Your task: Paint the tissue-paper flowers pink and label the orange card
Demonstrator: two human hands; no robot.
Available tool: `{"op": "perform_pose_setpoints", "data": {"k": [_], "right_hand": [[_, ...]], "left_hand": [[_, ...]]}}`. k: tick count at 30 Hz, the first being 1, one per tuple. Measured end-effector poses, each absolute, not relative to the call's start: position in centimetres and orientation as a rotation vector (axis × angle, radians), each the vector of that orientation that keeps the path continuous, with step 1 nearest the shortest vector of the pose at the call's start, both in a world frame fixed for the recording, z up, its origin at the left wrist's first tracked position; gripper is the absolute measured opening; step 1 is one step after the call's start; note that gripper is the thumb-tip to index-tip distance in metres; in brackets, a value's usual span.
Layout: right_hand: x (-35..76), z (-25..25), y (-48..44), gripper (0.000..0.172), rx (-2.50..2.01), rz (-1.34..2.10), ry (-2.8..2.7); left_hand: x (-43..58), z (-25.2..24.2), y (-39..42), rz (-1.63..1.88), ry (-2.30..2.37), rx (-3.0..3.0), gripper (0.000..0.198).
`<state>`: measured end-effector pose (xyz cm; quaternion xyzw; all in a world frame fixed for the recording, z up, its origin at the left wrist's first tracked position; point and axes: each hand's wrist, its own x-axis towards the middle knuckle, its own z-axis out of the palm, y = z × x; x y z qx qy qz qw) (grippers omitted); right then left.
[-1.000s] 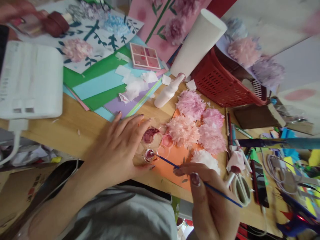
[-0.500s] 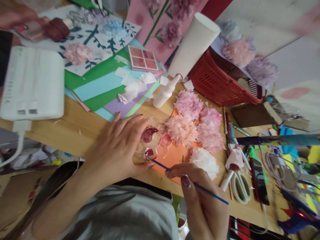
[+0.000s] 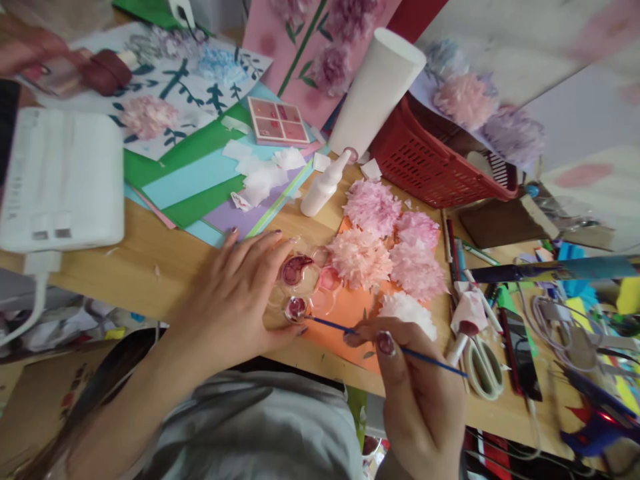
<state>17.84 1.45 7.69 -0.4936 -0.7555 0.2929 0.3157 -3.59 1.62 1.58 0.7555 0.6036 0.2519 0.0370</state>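
Note:
My left hand (image 3: 235, 300) rests flat on the wooden table, fingers spread, steadying a clear plastic paint palette (image 3: 305, 283) with dark red and pink paint in its wells. My right hand (image 3: 415, 393) pinches a thin blue paintbrush (image 3: 380, 340); the brush tip sits in the small well of dark red paint at the palette's near edge. Just right of the palette lie several pink and white tissue-paper flowers (image 3: 380, 247) on an orange sheet (image 3: 345, 313).
A white glue bottle (image 3: 323, 187), a white paper roll (image 3: 373, 93) and a red basket (image 3: 440, 160) stand behind. Coloured paper sheets (image 3: 200, 180) and a white box (image 3: 60, 180) lie to the left. Scissors (image 3: 480, 370), pens and cables crowd the right. Another person's hand (image 3: 30, 47) is far left.
The view shifted slightly. My right hand slid a little right along the table edge while the brush tip stayed in the dark red well. My left hand kept its hold on the palette.

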Motion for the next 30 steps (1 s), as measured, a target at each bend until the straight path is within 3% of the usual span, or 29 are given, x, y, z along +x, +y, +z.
{"op": "perform_pose_setpoints", "data": {"k": [30], "right_hand": [[16.8, 7.3, 1.0, 0.023, -1.323, 0.831, -1.847]], "left_hand": [[-3.8, 1.5, 1.6, 0.771, 1.82, 2.318, 0.08]]}}
